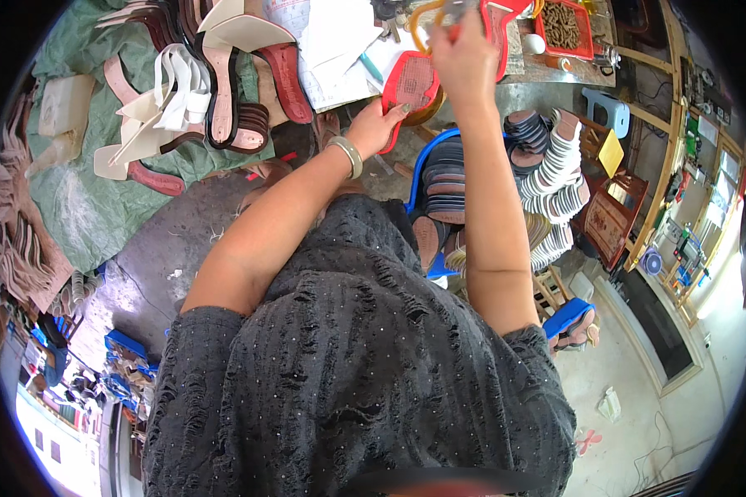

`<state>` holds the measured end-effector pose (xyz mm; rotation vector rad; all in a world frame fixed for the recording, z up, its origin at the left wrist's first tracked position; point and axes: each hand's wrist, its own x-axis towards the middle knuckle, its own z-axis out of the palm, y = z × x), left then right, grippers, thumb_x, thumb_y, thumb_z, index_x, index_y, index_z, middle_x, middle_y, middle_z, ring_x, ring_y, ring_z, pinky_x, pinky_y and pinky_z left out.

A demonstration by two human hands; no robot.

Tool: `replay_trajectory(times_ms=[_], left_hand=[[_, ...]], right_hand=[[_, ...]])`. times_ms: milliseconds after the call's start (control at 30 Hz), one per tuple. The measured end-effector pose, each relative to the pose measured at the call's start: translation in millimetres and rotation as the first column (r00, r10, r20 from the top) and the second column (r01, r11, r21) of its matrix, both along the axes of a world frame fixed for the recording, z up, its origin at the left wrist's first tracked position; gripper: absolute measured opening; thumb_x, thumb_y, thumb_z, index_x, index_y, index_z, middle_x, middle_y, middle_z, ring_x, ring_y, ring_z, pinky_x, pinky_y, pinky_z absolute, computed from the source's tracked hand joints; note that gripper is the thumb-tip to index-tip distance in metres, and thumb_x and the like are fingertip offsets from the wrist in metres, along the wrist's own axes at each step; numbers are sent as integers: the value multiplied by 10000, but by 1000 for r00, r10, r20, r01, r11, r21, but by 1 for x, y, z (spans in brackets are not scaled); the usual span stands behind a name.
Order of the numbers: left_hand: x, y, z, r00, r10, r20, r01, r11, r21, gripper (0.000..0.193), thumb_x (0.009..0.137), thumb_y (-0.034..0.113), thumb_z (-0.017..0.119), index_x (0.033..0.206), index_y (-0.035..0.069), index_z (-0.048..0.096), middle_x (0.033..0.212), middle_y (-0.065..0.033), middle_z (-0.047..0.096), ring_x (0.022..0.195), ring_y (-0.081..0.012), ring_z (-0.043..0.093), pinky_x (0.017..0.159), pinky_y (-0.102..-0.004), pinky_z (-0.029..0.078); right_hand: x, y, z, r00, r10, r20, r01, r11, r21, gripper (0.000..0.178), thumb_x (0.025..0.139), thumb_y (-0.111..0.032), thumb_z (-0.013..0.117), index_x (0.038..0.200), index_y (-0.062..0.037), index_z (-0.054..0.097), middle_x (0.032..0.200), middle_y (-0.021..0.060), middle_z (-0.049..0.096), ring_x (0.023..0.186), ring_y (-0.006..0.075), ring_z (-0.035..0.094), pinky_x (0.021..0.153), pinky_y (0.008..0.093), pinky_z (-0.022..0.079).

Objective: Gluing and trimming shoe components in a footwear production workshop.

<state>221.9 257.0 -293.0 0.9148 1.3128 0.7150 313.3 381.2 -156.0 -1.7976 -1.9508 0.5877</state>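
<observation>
My left hand (375, 124) grips the lower edge of a red shoe sole (409, 83) with a dotted tread, held over the worktable. A pale bangle sits on that wrist. My right hand (464, 51) is raised higher, fingers closed around a small tool with a red handle near an orange ring-shaped piece (421, 21); what the tool is I cannot make out. Both forearms reach away from my dark knitted top toward the table.
Several red, white and brown soles (215, 91) lie on a green cloth (83, 182) at left. Papers (331, 50) cover the table. A blue basket (427, 178) holds stacked soles beside striped stacks (555, 174). A red tray (565, 25) sits at top right.
</observation>
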Motion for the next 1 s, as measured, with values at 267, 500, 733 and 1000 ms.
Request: replay_trajectory(times_ms=[267,500,733,1000], left_hand=[[0,1,1,993,-99,-57,93,991,-93,474,901,433,509,1121,17,567,992,-211,637,952,-352,600,825,-393,443],[-4,14,23,976,-202,-82,196,977,-80,520,899,465,531,1041,-34,569,957,-165,643,886,-245,606,813,-330,450],[-6,17,27,959,-236,-159,223,970,-95,579,885,515,521,979,-54,561,918,-215,631,866,-285,610,787,-363,456],[-4,9,9,977,-140,-164,134,990,-44,517,877,470,535,1003,-28,595,910,-240,631,883,-382,600,785,-413,450]], right_hand=[[11,4,-30,982,106,155,-110,994,21,288,801,-246,635,927,-17,514,747,208,630,710,419,617,627,478,492],[18,3,3,999,17,-44,-12,994,105,307,784,-101,612,1050,23,521,790,224,630,754,390,609,676,442,466],[18,-10,-14,971,-34,-235,97,960,263,295,802,-235,635,959,-13,520,751,209,630,722,419,615,657,481,487],[-2,-5,21,983,-79,-166,92,993,71,296,806,-231,637,956,-5,517,734,200,637,703,412,624,637,458,502]])
